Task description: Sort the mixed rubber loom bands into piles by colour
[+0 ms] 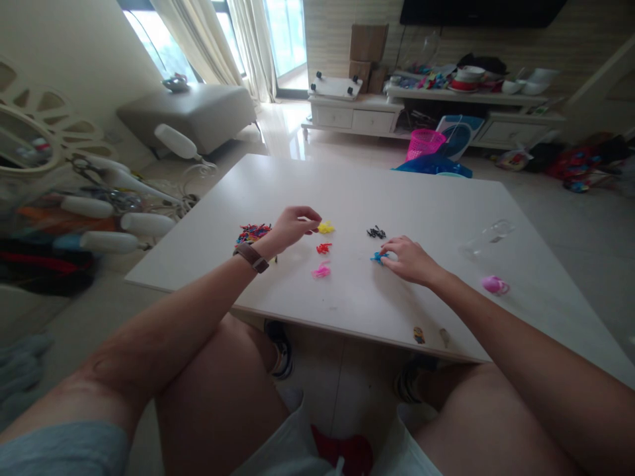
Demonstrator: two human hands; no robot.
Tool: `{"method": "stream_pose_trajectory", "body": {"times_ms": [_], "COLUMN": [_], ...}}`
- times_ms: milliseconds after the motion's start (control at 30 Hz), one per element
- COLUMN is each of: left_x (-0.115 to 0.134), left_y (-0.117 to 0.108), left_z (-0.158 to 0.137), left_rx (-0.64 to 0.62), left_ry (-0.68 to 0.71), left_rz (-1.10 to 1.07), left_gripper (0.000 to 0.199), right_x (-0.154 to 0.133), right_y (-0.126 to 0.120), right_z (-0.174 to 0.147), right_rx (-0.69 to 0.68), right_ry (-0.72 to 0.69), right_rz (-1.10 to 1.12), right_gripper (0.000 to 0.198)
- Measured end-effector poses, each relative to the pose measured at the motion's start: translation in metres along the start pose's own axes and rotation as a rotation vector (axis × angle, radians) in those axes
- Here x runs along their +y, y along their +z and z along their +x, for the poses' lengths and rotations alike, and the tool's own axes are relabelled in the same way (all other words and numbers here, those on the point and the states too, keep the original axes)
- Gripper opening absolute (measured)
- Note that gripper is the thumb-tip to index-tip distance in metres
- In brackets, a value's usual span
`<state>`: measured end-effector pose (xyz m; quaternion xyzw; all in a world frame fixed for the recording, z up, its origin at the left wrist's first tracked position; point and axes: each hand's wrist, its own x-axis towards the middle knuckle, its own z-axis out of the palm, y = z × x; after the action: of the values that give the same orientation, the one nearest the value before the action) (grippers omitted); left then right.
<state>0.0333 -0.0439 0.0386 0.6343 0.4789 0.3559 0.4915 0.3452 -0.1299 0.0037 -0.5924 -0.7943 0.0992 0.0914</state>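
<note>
My left hand (296, 228), with a brown-strapped watch on the wrist, is closed in a pinch at the left edge of a small yellow pile (326, 227). What its fingertips hold is too small to tell. My right hand (405, 258) has its fingertips pinched at a pile of small blue pieces (378, 258), with blue showing at the tips. Between the hands lie a red pile (324, 248) and a pink pile (321, 270). A black pile (376, 233) sits beyond my right hand. Behind my left wrist is a mixed-colour heap (252, 233), partly hidden.
The white table (357, 192) bears a clear bottle (491, 238) lying at the right and a pink-purple round object (495, 285). Near the front edge are stickers (419, 335). A lamp with white shades (176, 141) stands left; a pink basket (425, 143) is beyond the table.
</note>
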Motion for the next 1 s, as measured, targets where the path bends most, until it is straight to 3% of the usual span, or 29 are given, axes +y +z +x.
{"method": "stream_pose_trajectory", "body": {"times_ms": [200,433,600,833,1000], "left_x": [-0.024,-0.051,-0.068,-0.073,-0.067], "left_y": [-0.051,-0.088,-0.095,-0.090,-0.084], "left_z": [-0.001,-0.009,-0.008,-0.005,-0.002], "left_rx": [0.073,-0.123,-0.282,-0.392,-0.383], "left_ry": [-0.059,-0.156,-0.239,-0.266,-0.260], "left_rz": [0.219,0.621,0.680,0.790,0.827], "left_gripper": [0.022,0.019,0.026,0.010,0.008], "right_x": [-0.003,-0.001,-0.003,-0.003,-0.004], "right_y": [-0.001,0.001,0.001,0.003,0.002], "right_z": [-0.001,-0.001,-0.001,-0.001,-0.001], "right_rx": [0.002,0.005,-0.003,-0.004,-0.004], "right_ry": [-0.026,-0.048,-0.044,-0.047,-0.055], "right_rz": [0.013,0.010,0.006,0.019,0.032], "right_gripper": [0.017,0.016,0.016,0.017,0.017]}}
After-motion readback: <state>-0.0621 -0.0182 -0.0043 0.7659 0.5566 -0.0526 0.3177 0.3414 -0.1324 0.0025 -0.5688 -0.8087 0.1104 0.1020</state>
